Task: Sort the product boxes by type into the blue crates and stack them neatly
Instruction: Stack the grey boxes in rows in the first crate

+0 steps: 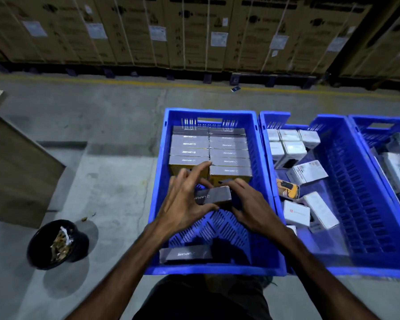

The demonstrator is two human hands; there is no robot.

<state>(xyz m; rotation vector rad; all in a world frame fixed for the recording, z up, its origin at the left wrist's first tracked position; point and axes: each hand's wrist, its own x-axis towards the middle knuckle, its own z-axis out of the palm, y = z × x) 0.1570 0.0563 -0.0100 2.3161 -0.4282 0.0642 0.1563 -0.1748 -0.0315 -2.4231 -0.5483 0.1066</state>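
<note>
Two bare forearms reach up from the bottom edge of the view, and between them at six o'clock a dark garment on the person's body is cut off by the frame. Just beyond, inside the near wall of the left blue crate (156, 188), a lone grey box (185, 253) lies flat on the slatted crate floor, partly shadowed. Above the middle of that crate, the left hand (185, 199) and the right hand (249, 204) meet on one held grey box (214, 195): the left thumb sits under its near edge with the other fingers spread loosely over its far side, while the right fingers curl round its right end, hiding that end. At twelve o'clock from the hands, the stacked grey boxes (208, 148) fill the far part of the crate in two neat columns, their yellowish front faces partly hidden by the fingers. At three o'clock, the middle blue crate (379, 227) holds white boxes (310, 211) strewn loosely, with one orange-and-black box (288, 191) among them; more white boxes stand upright in its far left corner. Further right, a third blue crate (376, 125) is cut off by the frame edge, its contents blurred. At eight o'clock on the concrete floor sits a black bin (56, 245) of scraps, and at nine o'clock a brown carton (16, 172). Far off at twelve o'clock, a wall of strapped cartons (194, 31) stands with unreadable labels.
</note>
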